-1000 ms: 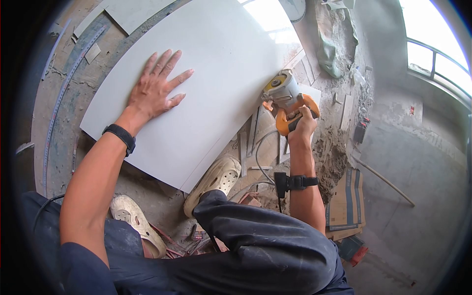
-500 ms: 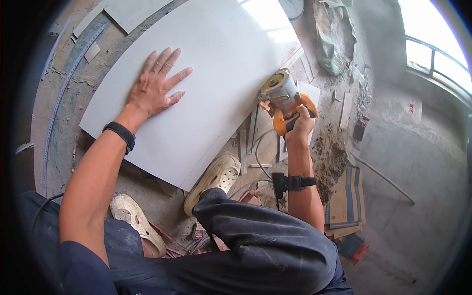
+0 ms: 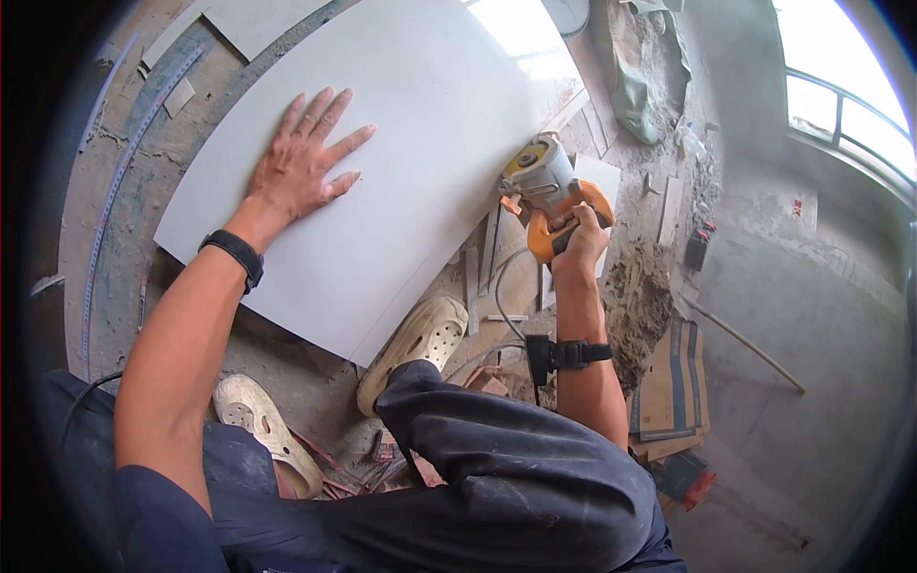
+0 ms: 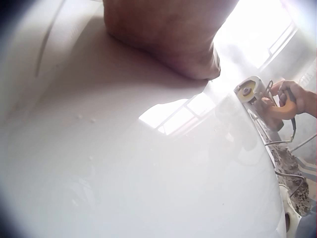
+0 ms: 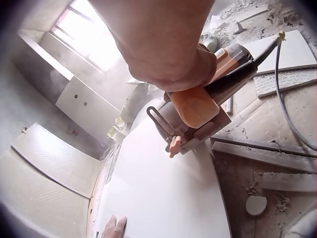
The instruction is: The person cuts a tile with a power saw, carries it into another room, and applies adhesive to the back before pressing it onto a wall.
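Saw (image 3: 546,181) slid along tile (image 3: 411,143); measuring strip (image 3: 110,194) unreadable

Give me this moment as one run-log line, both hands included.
left hand: fingers spread on white slab | right hand: gripping orange-handled cutter | cutter position: slab's edge | cutting contact: cannot tell

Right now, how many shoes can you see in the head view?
2: one shoe beside the near corner of the white slab, the other shoe lower and farther left.
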A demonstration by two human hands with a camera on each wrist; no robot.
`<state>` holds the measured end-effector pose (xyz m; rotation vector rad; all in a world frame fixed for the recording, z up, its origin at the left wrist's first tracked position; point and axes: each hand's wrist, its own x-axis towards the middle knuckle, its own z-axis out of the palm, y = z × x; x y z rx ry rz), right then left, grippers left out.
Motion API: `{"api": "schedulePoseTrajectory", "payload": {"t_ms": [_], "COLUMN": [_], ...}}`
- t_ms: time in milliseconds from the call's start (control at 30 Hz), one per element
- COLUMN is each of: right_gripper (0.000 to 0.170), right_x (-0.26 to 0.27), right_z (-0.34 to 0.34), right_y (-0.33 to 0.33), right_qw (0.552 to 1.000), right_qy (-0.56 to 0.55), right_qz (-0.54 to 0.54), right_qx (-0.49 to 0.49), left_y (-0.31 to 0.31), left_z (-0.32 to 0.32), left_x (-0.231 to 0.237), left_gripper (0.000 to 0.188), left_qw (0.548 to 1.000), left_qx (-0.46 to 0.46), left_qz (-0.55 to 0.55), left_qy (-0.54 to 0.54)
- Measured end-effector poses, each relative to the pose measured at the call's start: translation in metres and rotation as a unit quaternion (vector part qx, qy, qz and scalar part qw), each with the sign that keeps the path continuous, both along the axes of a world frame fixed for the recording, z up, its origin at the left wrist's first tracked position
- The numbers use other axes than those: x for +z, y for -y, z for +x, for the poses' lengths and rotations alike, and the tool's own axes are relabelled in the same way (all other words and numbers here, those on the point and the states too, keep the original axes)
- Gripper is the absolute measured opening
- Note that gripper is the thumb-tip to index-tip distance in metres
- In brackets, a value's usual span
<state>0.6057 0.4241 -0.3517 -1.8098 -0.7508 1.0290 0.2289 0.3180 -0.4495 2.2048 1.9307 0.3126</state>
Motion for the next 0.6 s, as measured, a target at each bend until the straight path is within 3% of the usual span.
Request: {"api": "schedulePoseTrajectory", "payload": {"t_ms": [300, 600], "right_gripper": [0.006, 0.008], "right_x": [0.005, 0.004], "right_z": [-0.009, -0.010], "right_y": [0.008, 0.014], "right_qw": [1.000, 1.000], "right_qy": [-0.002, 0.001], "right_qz": [0.006, 0.003], "right_qx": [-0.003, 0.001], "left_y": [-0.001, 0.000], "left_z": [0.001, 0.001], "left_x": [0.003, -0.002], "left_gripper": [0.067, 0.068], "left_qw": [1.000, 1.000], "left_qx": [0.004, 0.004], "left_qz": [-0.025, -0.023], "left_qy": [0.007, 0.008]}}
